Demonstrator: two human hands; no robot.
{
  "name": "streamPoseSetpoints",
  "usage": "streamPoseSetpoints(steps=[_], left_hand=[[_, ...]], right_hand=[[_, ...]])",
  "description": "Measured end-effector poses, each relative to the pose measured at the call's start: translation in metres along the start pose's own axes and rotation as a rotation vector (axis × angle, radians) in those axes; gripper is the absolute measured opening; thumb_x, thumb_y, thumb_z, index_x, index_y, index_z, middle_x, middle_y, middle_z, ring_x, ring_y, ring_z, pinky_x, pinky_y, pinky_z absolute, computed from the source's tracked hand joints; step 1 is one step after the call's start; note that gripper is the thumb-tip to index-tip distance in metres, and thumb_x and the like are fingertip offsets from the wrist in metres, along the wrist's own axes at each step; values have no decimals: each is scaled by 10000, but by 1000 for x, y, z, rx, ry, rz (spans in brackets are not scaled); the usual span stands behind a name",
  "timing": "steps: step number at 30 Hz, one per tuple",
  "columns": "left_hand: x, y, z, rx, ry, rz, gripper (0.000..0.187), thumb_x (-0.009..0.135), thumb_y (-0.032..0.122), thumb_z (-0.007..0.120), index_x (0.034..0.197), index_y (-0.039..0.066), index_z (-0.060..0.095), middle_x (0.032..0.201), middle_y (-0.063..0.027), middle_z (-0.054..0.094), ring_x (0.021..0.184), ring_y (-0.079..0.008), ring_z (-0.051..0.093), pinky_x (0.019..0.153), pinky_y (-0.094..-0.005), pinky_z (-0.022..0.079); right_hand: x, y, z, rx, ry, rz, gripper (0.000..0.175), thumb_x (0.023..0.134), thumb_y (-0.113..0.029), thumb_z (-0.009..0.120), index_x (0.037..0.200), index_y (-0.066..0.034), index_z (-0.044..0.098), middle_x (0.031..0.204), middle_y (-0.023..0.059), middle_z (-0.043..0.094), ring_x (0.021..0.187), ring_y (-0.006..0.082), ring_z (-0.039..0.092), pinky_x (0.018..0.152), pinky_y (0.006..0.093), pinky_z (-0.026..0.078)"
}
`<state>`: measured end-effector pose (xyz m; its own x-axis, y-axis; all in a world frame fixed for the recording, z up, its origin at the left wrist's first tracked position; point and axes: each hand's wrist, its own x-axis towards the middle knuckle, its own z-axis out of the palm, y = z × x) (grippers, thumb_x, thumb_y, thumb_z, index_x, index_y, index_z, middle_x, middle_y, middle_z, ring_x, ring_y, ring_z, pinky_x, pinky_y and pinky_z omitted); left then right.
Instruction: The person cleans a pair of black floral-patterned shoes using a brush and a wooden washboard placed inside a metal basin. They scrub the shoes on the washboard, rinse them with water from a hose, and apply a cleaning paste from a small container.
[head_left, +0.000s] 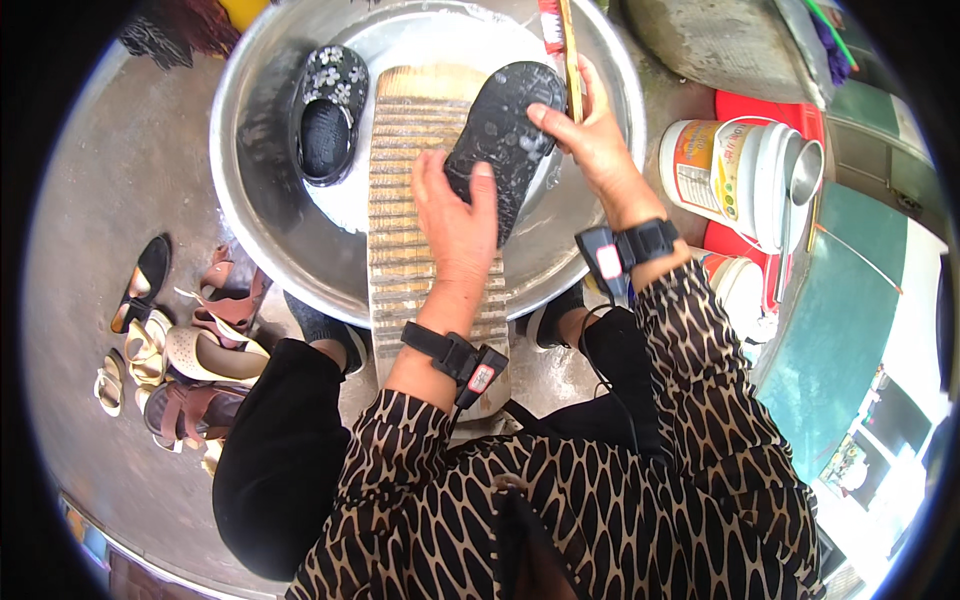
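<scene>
My right hand (600, 142) grips a wet black clog (517, 112) sole up, thumb pressed on the sole. The same hand holds a scrub brush (572, 75) with a wooden back and red and white bristles. At the clog's lower end is my left hand (457, 217), fingers and thumb spread over the sole's edge; whether it touches the sole is unclear. Under both lies a ridged wooden washboard (405, 247), leaning in a large metal basin (244, 202). A second black clog with a flower pattern (330, 112) rests upright inside the basin, left of the board.
Several sandals and shoes (199, 352) are piled on the floor (90, 247) to the left. At right stand a white plastic bucket (697, 169) with a metal ladle (806, 172), a red container (765, 105) and another bucket (739, 289). A large worn vessel (720, 45) is at upper right.
</scene>
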<state>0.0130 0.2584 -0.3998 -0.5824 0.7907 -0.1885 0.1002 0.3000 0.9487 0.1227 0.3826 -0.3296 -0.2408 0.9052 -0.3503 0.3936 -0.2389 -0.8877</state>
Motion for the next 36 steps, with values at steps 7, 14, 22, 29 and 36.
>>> streamPoseSetpoints(steps=[7,14,22,29,36], left_hand=[[-20,82,-43,-1096,-566,-1333,1048,773,785,373,1361,-74,256,1321,-246,410,1228,-349,419,1047,-538,267],[-58,115,-69,-1637,-449,-1044,755,827,719,364,1275,123,478,1252,-101,539,1167,-268,498,1037,-465,354],[-64,123,-72,-1784,-241,-832,517,908,502,456,1187,81,562,1186,-120,582,1098,-289,541,957,-452,433],[-59,132,-76,-1762,-311,-1097,641,866,611,451,1261,108,488,1285,-122,499,1168,-295,476,992,-500,375],[-70,118,-55,-1559,-373,-898,607,897,534,378,1279,68,451,1256,-172,502,1181,-342,461,1031,-497,343]], right_hand=[[-75,-34,31,-74,89,-424,1063,623,-185,830,1437,-59,158,1316,191,415,1219,238,428,1016,341,363],[-155,-69,45,62,-59,-433,1028,630,-101,833,1430,-18,192,1346,116,399,1271,196,372,1066,318,299],[-174,-67,15,-147,148,-538,553,844,-262,659,1331,-89,462,1199,157,565,1094,217,551,940,307,412],[-263,-59,1,-711,190,-660,497,841,-212,635,1316,-225,492,802,104,508,690,278,583,612,358,492],[-228,-84,32,-727,388,-576,401,866,-308,579,1261,-280,519,726,176,549,602,361,587,546,442,497]])
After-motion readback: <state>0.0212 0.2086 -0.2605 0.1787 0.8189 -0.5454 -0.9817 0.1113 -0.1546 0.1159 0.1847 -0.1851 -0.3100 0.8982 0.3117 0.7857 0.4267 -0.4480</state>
